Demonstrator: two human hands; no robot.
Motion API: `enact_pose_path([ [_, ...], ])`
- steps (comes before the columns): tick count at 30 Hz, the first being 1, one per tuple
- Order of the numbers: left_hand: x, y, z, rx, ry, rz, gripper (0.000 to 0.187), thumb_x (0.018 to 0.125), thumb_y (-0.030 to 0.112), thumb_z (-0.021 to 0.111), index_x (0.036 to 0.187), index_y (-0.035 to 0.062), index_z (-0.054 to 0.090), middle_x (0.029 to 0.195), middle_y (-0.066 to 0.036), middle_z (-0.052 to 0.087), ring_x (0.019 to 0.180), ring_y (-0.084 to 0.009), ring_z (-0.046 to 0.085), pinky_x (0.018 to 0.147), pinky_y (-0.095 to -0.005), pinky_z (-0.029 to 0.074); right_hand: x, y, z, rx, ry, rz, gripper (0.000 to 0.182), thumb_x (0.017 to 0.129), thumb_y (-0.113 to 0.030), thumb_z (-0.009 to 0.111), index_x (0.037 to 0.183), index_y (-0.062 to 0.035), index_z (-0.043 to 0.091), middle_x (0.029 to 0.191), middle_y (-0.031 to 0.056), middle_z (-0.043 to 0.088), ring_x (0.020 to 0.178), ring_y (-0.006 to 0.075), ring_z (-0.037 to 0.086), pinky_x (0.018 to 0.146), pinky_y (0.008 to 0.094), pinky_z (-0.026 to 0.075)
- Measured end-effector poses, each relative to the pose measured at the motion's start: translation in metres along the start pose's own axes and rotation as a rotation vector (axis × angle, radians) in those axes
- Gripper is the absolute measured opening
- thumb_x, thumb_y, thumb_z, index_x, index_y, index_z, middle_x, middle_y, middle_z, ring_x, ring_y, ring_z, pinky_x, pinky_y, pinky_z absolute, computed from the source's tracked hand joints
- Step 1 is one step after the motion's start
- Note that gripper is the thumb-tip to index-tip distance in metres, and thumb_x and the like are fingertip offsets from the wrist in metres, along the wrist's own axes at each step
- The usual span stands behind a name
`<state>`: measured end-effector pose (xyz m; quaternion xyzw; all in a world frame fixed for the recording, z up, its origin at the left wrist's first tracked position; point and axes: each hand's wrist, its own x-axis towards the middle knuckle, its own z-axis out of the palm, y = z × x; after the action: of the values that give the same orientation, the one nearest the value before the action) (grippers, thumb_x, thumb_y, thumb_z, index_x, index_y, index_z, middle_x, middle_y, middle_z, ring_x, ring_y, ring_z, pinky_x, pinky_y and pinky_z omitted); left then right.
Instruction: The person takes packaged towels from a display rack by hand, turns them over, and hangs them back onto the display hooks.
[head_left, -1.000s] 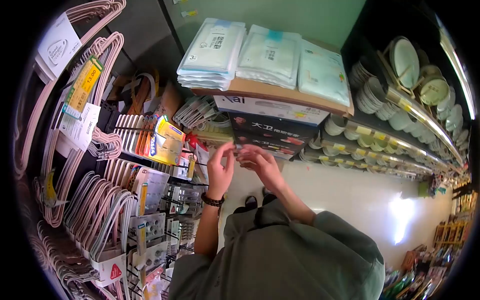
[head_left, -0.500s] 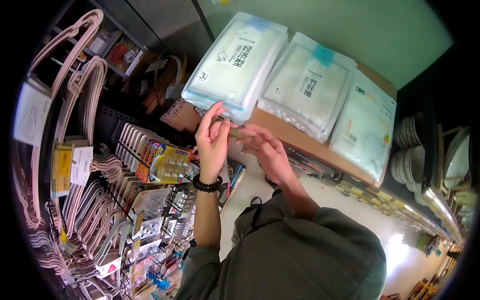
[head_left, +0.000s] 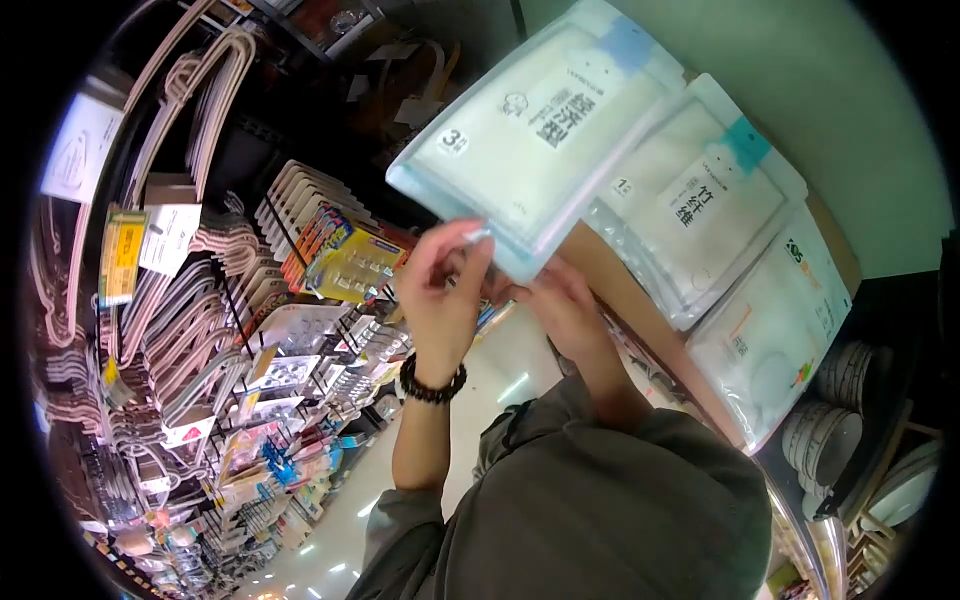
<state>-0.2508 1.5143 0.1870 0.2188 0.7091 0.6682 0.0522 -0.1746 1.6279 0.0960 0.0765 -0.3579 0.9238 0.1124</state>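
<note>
A flat white-and-blue plastic packet (head_left: pixel 545 130) marked with a 3 lies tilted at the upper middle, its lower corner toward me. My left hand (head_left: pixel 445 290), with a dark bead bracelet (head_left: pixel 432 380), is closed at its lower edge, thumb and forefinger pinching the rim. Beside it, my right hand (head_left: pixel 568 310) has curled fingers against the packet's bottom corner. What lies between the right fingertips is hidden. To the right is a second packet (head_left: pixel 690 215) marked with a 1, then a third white packet (head_left: pixel 775 325).
The other packets rest on a brown cardboard box (head_left: pixel 640 310). Many hangers (head_left: pixel 190 330) and carded goods (head_left: pixel 350 262) hang at the left. Stacked bowls (head_left: pixel 825 435) stand on the dark shelf at the right, and a pale floor (head_left: pixel 510 370) shows below.
The view has shifted and turned. The packet marked 3 looks larger and raised off the others. My left hand has closed at its edge, and my right hand has moved to its bottom corner.
</note>
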Motion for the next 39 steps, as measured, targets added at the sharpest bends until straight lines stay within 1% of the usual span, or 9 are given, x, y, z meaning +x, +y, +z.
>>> enact_pose_path([
  [4,-0.062,0.019,-0.040,0.063,0.074,-0.018,0.022,0.086,-0.003,0.070,0.108,-0.0004,0.065,0.076,-0.001,0.059,0.058,-0.0050,0.054,0.054,-0.0197,0.041,-0.030,0.020,0.012,0.119,0.092,0.018,0.058,0.089,0.001,0.056,0.143,0.0008,0.036,0.139,0.0122,0.049,0.128,0.0235,0.047,0.104,0.0396,0.041],
  [9,-0.150,0.018,-0.109,0.269,0.079,0.114,0.049,0.084,-0.006,0.070,0.129,-0.0013,0.050,0.073,-0.006,0.062,0.061,-0.0090,0.058,0.056,-0.0215,0.047,-0.057,0.051,0.042,0.429,0.046,0.274,0.052,0.085,0.005,0.062,0.134,-0.0001,0.048,0.129,0.0088,0.056,0.120,0.0185,0.052,0.100,0.0331,0.042],
  [12,-0.209,0.017,-0.140,0.133,0.274,-0.018,0.060,0.084,-0.007,0.069,0.136,0.0002,0.040,0.077,-0.009,0.065,0.061,-0.0105,0.059,0.056,-0.0217,0.047,-0.082,0.079,0.079,-0.105,0.141,0.399,0.042,0.086,0.002,0.066,0.126,0.0011,0.054,0.121,0.0074,0.061,0.112,0.0158,0.056,0.095,0.0301,0.045],
  [17,-0.307,0.015,-0.193,-0.116,0.619,0.024,0.091,0.079,-0.005,0.072,0.151,0.0025,0.016,0.110,-0.014,0.062,0.103,-0.0207,0.060,0.089,-0.0338,0.048,-0.120,0.111,0.148,-0.354,-0.261,0.424,0.033,0.084,0.002,0.069,0.116,0.0018,0.061,0.112,0.0079,0.066,0.102,0.0159,0.061,0.086,0.0289,0.048],
  [20,-0.366,0.015,-0.230,-0.430,0.826,-0.041,0.092,0.079,-0.007,0.070,0.151,0.0034,0.014,0.119,-0.016,0.059,0.107,-0.0224,0.060,0.094,-0.0365,0.048,-0.135,0.135,0.180,-0.531,-0.588,0.473,0.032,0.083,0.001,0.070,0.115,0.0024,0.063,0.108,0.0092,0.068,0.096,0.0159,0.062,0.081,0.0286,0.050],
  [27,-0.536,-0.026,-0.294,-0.093,0.716,-0.264,0.034,0.078,-0.004,0.076,0.111,-0.0015,0.068,0.105,-0.008,0.069,0.098,-0.0178,0.064,0.092,-0.0346,0.050,-0.152,0.208,0.249,-0.890,-1.316,0.608,0.030,0.092,-0.012,0.062,0.118,0.0031,0.060,0.105,0.0169,0.067,0.094,0.0262,0.062,0.084,0.0361,0.050],
  [29,-0.550,-0.007,-0.293,-0.024,0.799,-0.396,0.030,0.078,-0.003,0.077,0.107,-0.0026,0.069,0.107,-0.008,0.069,0.098,-0.0172,0.064,0.091,-0.0342,0.050,-0.155,0.234,0.270,-0.925,-1.385,0.657,0.032,0.092,-0.015,0.062,0.119,0.0026,0.060,0.108,0.0195,0.066,0.096,0.0285,0.062,0.086,0.0360,0.049],
  [34,-0.583,-0.051,-0.277,-0.356,1.230,-0.250,0.028,0.081,-0.005,0.074,0.107,-0.0044,0.066,0.104,-0.009,0.071,0.100,-0.0160,0.064,0.090,-0.0315,0.052,-0.174,0.290,0.322,-0.879,-1.559,0.533,0.038,0.088,-0.018,0.066,0.121,-0.0001,0.062,0.109,0.0189,0.066,0.100,0.0326,0.062,0.086,0.0367,0.049],
  [39,-0.613,-0.067,-0.271,-0.463,1.531,-0.274,0.030,0.081,-0.007,0.072,0.109,-0.0048,0.063,0.103,-0.010,0.071,0.093,-0.0165,0.067,0.082,-0.0305,0.055,-0.190,0.349,0.340,-0.950,-1.639,0.599,0.028,0.082,-0.018,0.072,0.100,0.0028,0.067,0.092,0.0183,0.065,0.085,0.0329,0.063,0.076,0.0380,0.048],
])
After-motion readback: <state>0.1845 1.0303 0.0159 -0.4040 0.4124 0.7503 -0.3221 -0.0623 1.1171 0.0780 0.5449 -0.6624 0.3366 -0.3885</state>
